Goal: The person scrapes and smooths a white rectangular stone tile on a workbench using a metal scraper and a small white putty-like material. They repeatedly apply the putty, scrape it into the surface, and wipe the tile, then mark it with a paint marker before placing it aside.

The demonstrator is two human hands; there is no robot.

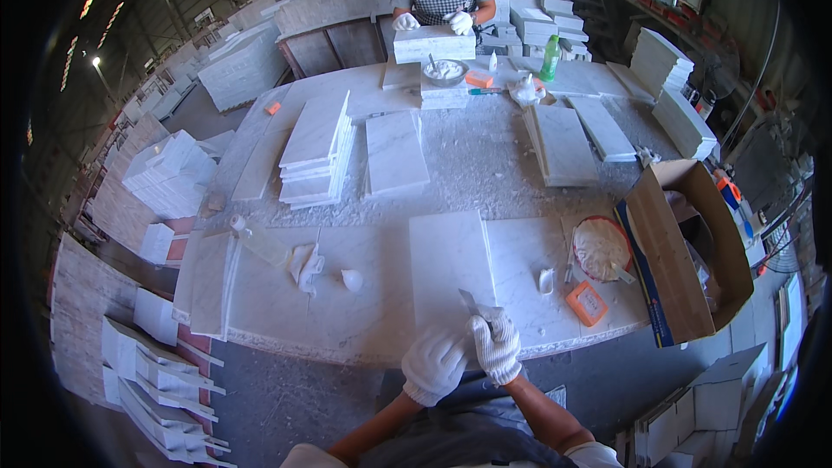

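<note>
White knit gloves cover both of my hands. My right hand (495, 348) is closed around a small flat-bladed putty knife (472, 302), its blade tilted up to the left. Close beside it, my left hand (436, 366) lies over the near edge of a pale marble tile (451, 256), fingers stretched out; its fingertips are partly hidden near the right hand. That tile rests on another one on the workbench. To the right are a small white piece (545, 282), an orange box (587, 304) and a red-rimmed bowl of white paste (601, 248).
A cardboard box (680, 251) stands at the bench's right edge. Left lie a clear bottle (260, 241), a crumpled cloth (305, 267) and a white bulb-shaped object (351, 280). Tile stacks (316, 152) rise farther back. Across the bench, a gloved person (442, 0) handles a stone block (434, 44).
</note>
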